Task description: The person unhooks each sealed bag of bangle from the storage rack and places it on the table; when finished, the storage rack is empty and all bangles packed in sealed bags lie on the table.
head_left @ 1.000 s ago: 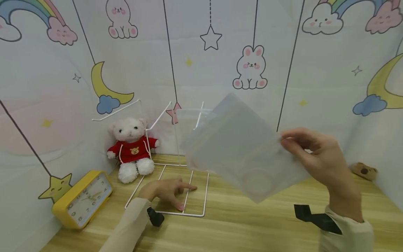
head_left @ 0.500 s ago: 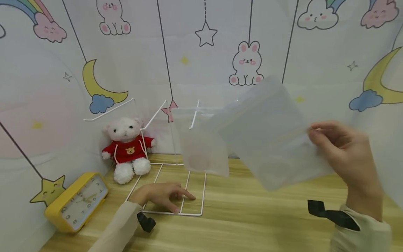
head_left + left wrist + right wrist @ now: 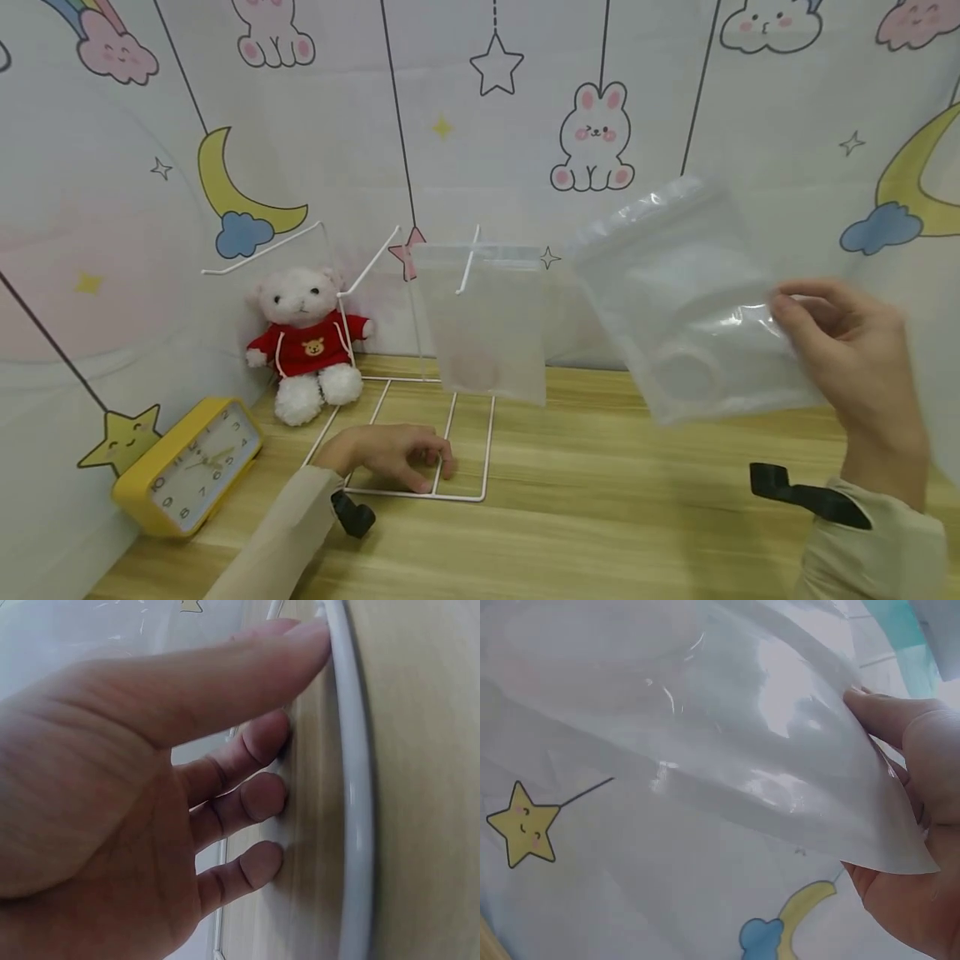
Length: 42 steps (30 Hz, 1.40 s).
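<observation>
My right hand (image 3: pixel 855 350) pinches the right edge of the clear bag (image 3: pixel 675 300), held up right of the rack with its top strip tilted. Caution: a one-sided grip lets limp film fold or slip. My left hand (image 3: pixel 390 454) lies with fingers loosely bent, thumb touching a base wire of the white wire rack (image 3: pixel 461 498); without a firm hold, a tug above could shift the frame. Clearance: the tabletop (image 3: pixel 600 500) gives room rightward; the gap to the hanging bag (image 3: pixel 487 333), at the rightmost prong, is narrow, so contact could disturb it; the plush bear (image 3: pixel 303 346) crowds the left; the printed backdrop (image 3: pixel 525 167) limits rearward travel.
</observation>
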### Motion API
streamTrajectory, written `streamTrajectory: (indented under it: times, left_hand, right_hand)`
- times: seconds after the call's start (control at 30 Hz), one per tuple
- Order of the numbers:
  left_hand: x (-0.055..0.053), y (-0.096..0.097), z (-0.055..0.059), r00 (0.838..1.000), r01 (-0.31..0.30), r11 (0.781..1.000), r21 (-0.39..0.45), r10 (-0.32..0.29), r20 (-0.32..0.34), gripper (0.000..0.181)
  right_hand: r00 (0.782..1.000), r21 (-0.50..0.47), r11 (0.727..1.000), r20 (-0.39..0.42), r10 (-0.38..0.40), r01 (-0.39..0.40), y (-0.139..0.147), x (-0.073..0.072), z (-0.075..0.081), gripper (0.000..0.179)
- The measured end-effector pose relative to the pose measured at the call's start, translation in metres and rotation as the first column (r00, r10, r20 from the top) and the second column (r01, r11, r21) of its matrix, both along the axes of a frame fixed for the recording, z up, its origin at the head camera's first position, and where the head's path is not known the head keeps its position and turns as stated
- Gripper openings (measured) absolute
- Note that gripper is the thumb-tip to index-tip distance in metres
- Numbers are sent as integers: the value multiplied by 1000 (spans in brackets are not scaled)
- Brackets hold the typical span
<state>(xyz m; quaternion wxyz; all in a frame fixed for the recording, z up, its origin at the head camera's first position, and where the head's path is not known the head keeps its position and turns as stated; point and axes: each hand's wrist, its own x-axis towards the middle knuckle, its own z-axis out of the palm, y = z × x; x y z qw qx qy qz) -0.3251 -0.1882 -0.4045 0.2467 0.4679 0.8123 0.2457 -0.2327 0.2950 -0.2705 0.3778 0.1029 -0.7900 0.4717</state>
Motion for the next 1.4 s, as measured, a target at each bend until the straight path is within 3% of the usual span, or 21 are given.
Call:
streamTrajectory:
  times: [0.27,0.43,0.63,0.8,0.93,1.17,1.3,1.4]
  left_hand:
    - [-1,1,-1,999,-8,1000,8,8,35,21]
    - [-1,0,-1,998,-31,999,-5,32,53,28]
    - [-2,-3,-1,999,-15,1000,4,15,48,43]
    - [-1,-3,-2,1000,-9,1000,-7,9,15,50]
    - [0,-1,-1,1000,-22,1000,-20,22,19,51]
    - [3,0,-2,998,-48,998,-45,50,34,52]
    - [3,0,-2,999,-48,997,-55,49,21,52]
    - [3,0,0,999,-52,997,-59,53,8,53]
  right_hand:
    - [978,-30,996,187,91,-87,17,-28,-20,17]
    - [947,37,992,306,101,-118,18,-43,-37,17]
    - [902,147,975,423,89,-165,10,-62,-54,37]
    - [864,156,963,488,120,-222,0,-76,-69,39]
    - [837,119,963,528,146,-243,-8,-83,-78,39]
    - [800,145,949,581,149,-282,-22,-88,-88,33]
    - [761,119,939,622,183,-324,-24,-89,-90,29]
    - [717,91,920,657,232,-381,-24,-89,-89,29]
